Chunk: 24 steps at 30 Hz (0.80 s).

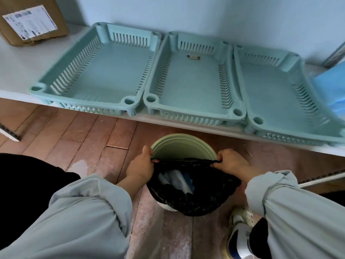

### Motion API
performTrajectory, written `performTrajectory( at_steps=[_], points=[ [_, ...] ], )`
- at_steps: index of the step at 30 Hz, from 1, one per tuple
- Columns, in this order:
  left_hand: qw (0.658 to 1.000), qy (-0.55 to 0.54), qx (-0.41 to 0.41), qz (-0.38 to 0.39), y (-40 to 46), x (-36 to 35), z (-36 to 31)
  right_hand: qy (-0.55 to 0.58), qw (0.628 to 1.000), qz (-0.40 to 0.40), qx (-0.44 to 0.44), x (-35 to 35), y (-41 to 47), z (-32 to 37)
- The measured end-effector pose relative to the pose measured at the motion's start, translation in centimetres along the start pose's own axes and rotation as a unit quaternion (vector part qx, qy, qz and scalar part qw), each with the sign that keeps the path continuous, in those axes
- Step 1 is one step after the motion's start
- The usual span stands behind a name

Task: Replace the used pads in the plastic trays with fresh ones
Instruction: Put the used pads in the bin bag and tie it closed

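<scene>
Left hand [141, 166]: it pinches the left end of the black bag's rim, fingers curled around the edge.
Right hand [230, 161]: it pinches the right end of the same rim; the two hands pull the opening into a straight line between them.
Black bag [194, 200]: directly under the hands, it lines a bin on the floor; the far half of the green bin [182, 146] is not covered by the bag.
Used pads [176, 181]: white and blue crumpled sheets lie inside the bag, just below the hands; I judge these are the old pads.
Plastic trays: three stand in a row on the desk beyond the hands, the left tray [104, 70], the middle tray [192, 79] and the right tray [280, 90], rims touching or nearly so; all three show a bare bottom.
Fresh pads [328, 92]: a blue stack far to the right of the right hand, beside the right tray, is probably the new supply, but it is blurred.
Progress: removal looks finished; closing the bag seems to be the present step, and laying new pads in all three trays is not yet done.
Other: a cardboard box [33, 19] stands on the desk far beyond the left hand.
</scene>
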<state>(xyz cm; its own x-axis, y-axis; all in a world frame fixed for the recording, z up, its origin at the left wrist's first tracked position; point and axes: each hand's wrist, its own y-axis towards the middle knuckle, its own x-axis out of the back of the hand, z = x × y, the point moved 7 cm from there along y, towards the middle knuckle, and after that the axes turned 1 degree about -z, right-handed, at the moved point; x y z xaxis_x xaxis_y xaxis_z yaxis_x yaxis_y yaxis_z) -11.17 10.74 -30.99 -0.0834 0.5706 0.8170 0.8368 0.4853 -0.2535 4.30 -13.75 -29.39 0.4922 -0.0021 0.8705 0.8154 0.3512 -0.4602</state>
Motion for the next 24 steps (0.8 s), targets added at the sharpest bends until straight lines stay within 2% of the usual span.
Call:
performTrajectory(
  at_steps=[4, 9, 14, 17, 19, 22, 24],
  points=[
    [1.000, -0.013, -0.008, -0.006, -0.3, -0.4, -1.4, 0.156, 0.986, 0.035, -0.054, -1.1, -2.5, -2.5],
    [0.999, -0.027, -0.020, 0.019, -1.5, -0.7, -2.0, 0.207, 0.963, 0.114, -0.131, -3.4, -6.9, -5.1],
    [0.988, -0.078, 0.073, 0.113, -3.6, -2.1, -1.2, 0.319, 0.932, 0.065, -0.156, -4.1, -8.7, -5.0],
    [0.957, -0.158, 0.180, 0.162, -5.7, -2.5, 0.0, 0.454, 0.875, 0.074, -0.154, -4.1, -9.6, -3.2],
    [0.929, -0.197, 0.236, 0.205, -6.9, -2.8, 1.2, 0.505, 0.844, 0.095, -0.152, -4.2, -9.8, -2.1],
    [0.925, -0.169, 0.233, 0.247, -7.7, -2.8, 1.7, 0.519, 0.832, 0.127, -0.151, -4.7, -9.6, -1.2],
    [0.945, -0.126, 0.208, 0.220, -7.3, -2.7, 1.7, 0.496, 0.843, 0.134, -0.160, -5.2, -9.7, -1.3]
  ],
)
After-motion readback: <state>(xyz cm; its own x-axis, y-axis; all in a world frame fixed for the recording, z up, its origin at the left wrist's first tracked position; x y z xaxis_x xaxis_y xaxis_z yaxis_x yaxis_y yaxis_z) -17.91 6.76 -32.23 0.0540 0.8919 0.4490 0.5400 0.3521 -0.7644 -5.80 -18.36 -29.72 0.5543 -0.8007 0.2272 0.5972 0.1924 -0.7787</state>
